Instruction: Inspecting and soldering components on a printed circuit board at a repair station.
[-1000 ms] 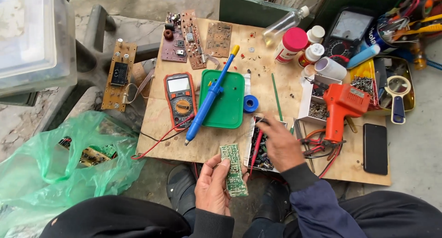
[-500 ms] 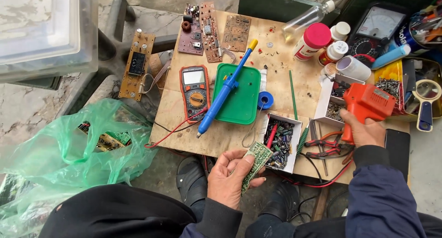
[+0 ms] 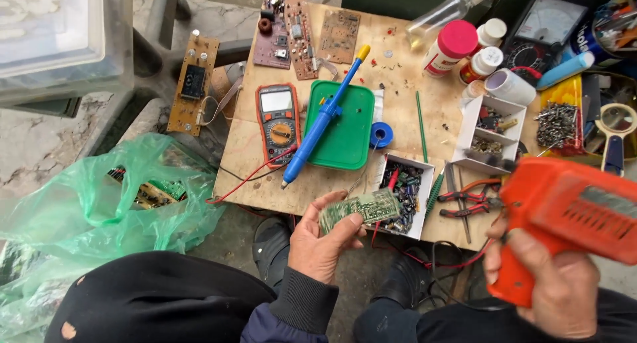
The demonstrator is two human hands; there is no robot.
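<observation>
Head view: left hand (image 3: 318, 240) pinches a small green circuit board (image 3: 360, 209) over the bench (image 3: 398, 84) edge, right hand (image 3: 554, 286) wrapped round an orange soldering gun (image 3: 577, 217), tip not yet on the board. White box (image 3: 406, 184) holds loose components; divided tray (image 3: 494, 127) carries small parts.

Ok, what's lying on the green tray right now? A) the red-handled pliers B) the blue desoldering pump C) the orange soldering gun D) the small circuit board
B: the blue desoldering pump lies slantwise across the green tray; the orange soldering gun is in the right hand, and the small circuit board is in the left hand.
</observation>
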